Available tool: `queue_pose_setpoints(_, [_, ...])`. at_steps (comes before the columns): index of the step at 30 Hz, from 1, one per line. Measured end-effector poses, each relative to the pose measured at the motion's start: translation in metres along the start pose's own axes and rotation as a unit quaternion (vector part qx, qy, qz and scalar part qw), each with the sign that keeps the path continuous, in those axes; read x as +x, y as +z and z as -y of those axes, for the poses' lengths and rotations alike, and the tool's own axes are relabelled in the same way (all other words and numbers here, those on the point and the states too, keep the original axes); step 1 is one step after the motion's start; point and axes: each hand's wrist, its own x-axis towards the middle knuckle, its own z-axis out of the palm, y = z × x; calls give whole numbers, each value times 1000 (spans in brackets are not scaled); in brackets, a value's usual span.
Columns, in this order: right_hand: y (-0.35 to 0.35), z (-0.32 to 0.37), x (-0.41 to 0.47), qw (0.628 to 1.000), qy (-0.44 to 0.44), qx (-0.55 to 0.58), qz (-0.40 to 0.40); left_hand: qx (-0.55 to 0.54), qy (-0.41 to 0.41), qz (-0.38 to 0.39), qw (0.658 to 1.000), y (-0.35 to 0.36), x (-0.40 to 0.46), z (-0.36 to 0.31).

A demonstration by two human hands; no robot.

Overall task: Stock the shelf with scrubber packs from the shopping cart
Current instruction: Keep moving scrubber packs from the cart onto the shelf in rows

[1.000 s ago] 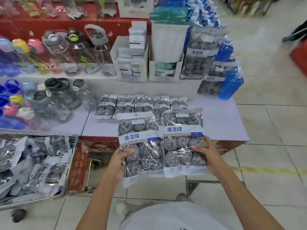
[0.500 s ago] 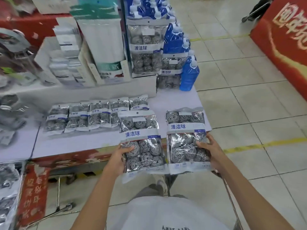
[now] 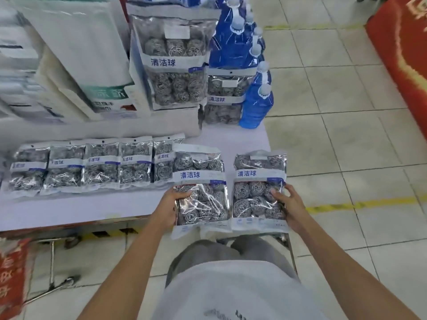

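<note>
Hands (left (image 3: 166, 210), right (image 3: 291, 207)) each grip one scrubber pack (image 3: 200, 190); packs side by side.

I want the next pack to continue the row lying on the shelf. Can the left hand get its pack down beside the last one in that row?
Probably yes. The left hand holds its scrubber pack just right of the row's last pack, over bare shelf surface; nothing lies between.
</note>
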Motion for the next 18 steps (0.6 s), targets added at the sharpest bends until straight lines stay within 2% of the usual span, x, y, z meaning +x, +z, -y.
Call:
queue_pose_setpoints(3, [2, 17, 33, 1000, 20, -16, 0, -15, -33, -19, 999, 8, 46, 3])
queue_pose_setpoints(6, [2, 32, 69, 999, 30, -42, 3, -2, -63, -30, 998, 44, 51, -21])
queue_pose_setpoints(12, [-1, 55, 142, 995, 70, -54, 38, 8, -53, -69, 996, 84, 101, -42])
queue_pose_setpoints(18, [5, 62, 212, 987, 87, -119, 55, 13, -74, -104, 992, 67, 168, -25])
